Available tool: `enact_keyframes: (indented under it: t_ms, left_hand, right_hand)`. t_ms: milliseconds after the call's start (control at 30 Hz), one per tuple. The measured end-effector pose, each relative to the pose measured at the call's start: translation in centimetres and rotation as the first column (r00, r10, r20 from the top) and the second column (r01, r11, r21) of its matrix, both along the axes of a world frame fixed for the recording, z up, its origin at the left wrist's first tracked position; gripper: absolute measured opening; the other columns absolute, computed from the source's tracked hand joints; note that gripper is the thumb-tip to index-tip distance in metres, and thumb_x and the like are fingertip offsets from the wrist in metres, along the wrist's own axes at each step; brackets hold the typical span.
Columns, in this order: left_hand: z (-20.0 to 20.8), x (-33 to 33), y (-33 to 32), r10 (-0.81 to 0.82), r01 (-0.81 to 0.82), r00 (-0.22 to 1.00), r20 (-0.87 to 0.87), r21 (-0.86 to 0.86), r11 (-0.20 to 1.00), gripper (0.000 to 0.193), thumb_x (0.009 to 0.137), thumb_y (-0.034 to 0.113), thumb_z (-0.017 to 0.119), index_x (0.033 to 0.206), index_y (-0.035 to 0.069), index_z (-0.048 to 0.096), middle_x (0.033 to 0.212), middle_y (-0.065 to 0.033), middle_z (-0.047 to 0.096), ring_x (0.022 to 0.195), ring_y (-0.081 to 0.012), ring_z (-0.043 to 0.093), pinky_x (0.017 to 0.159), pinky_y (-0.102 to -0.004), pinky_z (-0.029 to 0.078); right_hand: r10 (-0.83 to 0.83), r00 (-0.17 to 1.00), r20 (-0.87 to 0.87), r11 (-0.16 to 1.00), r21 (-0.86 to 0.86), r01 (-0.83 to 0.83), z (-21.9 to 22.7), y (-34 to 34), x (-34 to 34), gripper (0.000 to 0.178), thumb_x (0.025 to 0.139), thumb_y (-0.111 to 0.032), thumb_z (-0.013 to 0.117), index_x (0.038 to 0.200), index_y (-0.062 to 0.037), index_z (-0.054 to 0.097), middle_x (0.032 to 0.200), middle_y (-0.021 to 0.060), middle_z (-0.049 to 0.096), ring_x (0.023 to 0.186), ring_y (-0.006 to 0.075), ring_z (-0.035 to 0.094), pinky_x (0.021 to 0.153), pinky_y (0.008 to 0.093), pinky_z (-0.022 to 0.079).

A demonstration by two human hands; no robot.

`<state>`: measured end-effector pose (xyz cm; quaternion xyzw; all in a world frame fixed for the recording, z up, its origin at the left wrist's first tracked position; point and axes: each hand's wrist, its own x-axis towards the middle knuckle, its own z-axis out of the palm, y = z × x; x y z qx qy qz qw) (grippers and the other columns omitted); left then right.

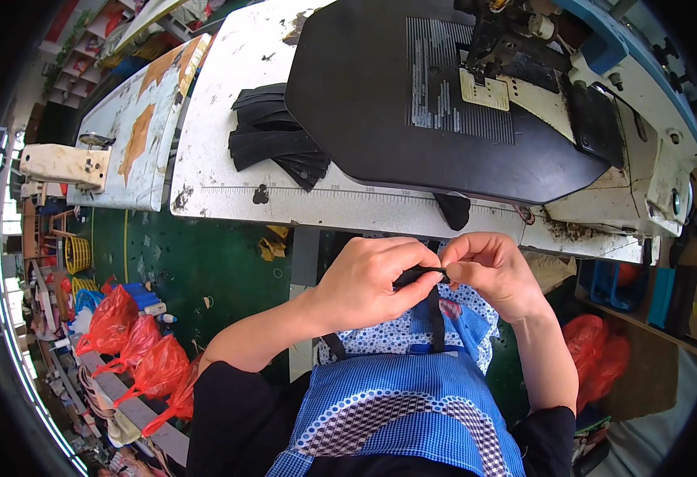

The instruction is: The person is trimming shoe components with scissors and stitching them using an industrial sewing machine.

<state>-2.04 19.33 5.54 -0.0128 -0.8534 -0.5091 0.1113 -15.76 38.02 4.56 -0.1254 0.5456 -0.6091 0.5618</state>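
My left hand [376,278] and my right hand [493,272] meet over my lap, just in front of the table's front edge. Between them is a small black fabric piece [409,276], mostly covered by my fingers. The left thumb and fingers pinch its broader part, while my right fingertips close on its narrow right end. Beyond my hands, a similar black piece [452,211] with a rounded end hangs partly over the ruler strip. A pile of black fabric strips [275,143] lies on the white table at the left, against the black plate.
A sewing machine [515,60] stands at the far right behind a large black plate [356,103] on the white worktable [205,187]. Another worktable [130,119] is at the left. Red plastic bags [153,358] sit at lower left, more red bags [595,358] at right.
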Motion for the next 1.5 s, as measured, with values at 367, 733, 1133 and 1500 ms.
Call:
enact_keyframes:
  t_ms: [367, 733, 1133, 1500]
  left_hand:
    - [-1.2, 0.4, 0.2, 0.045, -0.098, 0.982, 0.185, 0.289, 0.952, 0.011, 0.096, 0.004, 0.073, 0.106, -0.001, 0.072, 0.083, -0.0088, 0.074, 0.065, -0.0157, 0.073, 0.059, -0.0283, 0.056]
    - [-2.6, 1.7, -0.1, 0.092, -0.242, 0.954, 0.286, 0.55, 0.799, 0.019, 0.106, 0.015, 0.067, 0.112, -0.002, 0.069, 0.088, -0.0059, 0.073, 0.069, -0.008, 0.064, 0.063, -0.0251, 0.053]
    - [-5.0, 3.3, -4.0, -0.145, 0.003, 0.982, -0.118, 0.786, -0.619, 0.036, 0.113, 0.034, 0.038, 0.083, 0.015, 0.043, 0.06, 0.0022, 0.043, 0.039, -0.0071, 0.039, 0.037, -0.0222, 0.029]
    - [-5.2, 4.2, -3.2, -0.167, -0.047, 0.986, -0.03, 0.897, -0.44, 0.037, 0.114, 0.037, 0.032, 0.085, 0.017, 0.043, 0.061, 0.0035, 0.043, 0.039, -0.0059, 0.038, 0.038, -0.0211, 0.028]
  right_hand:
    - [-0.082, 0.988, -0.128, 0.997, -0.024, 0.079, -0.1, -0.9, 0.9, 0.008, 0.091, 0.001, 0.069, 0.098, 0.0026, 0.067, 0.091, 0.0005, 0.069, 0.088, 0.0076, 0.065, 0.083, 0.0259, 0.054]
    - [-0.272, 0.925, -0.265, 0.946, -0.251, 0.206, -2.6, -2.8, 2.8, 0.019, 0.095, -0.001, 0.073, 0.112, 0.0002, 0.065, 0.094, 0.0036, 0.066, 0.091, 0.0135, 0.066, 0.087, 0.0282, 0.053]
    - [-0.075, 0.98, -0.186, 0.982, -0.186, 0.04, -2.4, -2.1, 3.6, 0.018, 0.103, -0.013, 0.067, 0.112, 0.0025, 0.07, 0.094, 0.0069, 0.071, 0.084, 0.013, 0.065, 0.081, 0.0285, 0.052]
    - [-0.037, 0.976, -0.217, 0.98, -0.199, -0.007, -1.5, -4.4, 4.3, 0.017, 0.105, -0.014, 0.067, 0.113, 0.0014, 0.07, 0.095, 0.0061, 0.072, 0.086, 0.0112, 0.066, 0.08, 0.0269, 0.053]
